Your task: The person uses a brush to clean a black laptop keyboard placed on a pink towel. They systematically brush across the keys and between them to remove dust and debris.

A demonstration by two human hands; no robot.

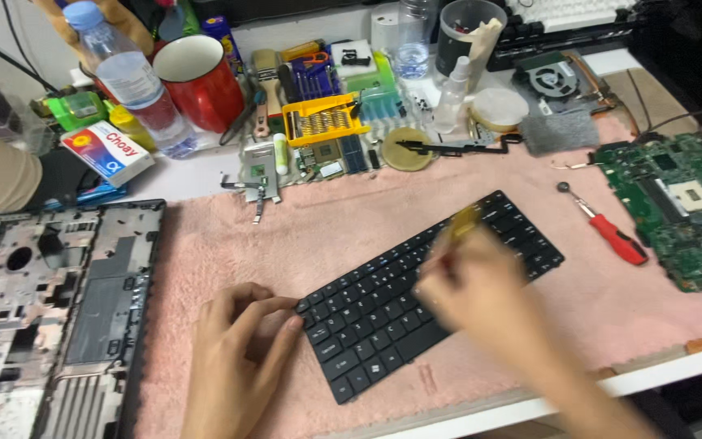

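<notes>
A black laptop keyboard [383,313] lies at a slant on a pink fluffy mat [229,236]. My left hand [241,354] rests on the mat with its fingertips against the keyboard's near-left corner. My right hand [481,289], blurred by motion, hovers over the keyboard's middle and grips a small yellowish-handled tool [458,228] whose tip is hidden behind the fingers.
A stripped laptop chassis [50,317] lies at the left. A green motherboard [676,203] and a red-handled screwdriver [615,234] lie at the right. Behind the mat stand a red mug [201,81], a water bottle [127,77], a yellow bit tray [322,120], a fan [554,80].
</notes>
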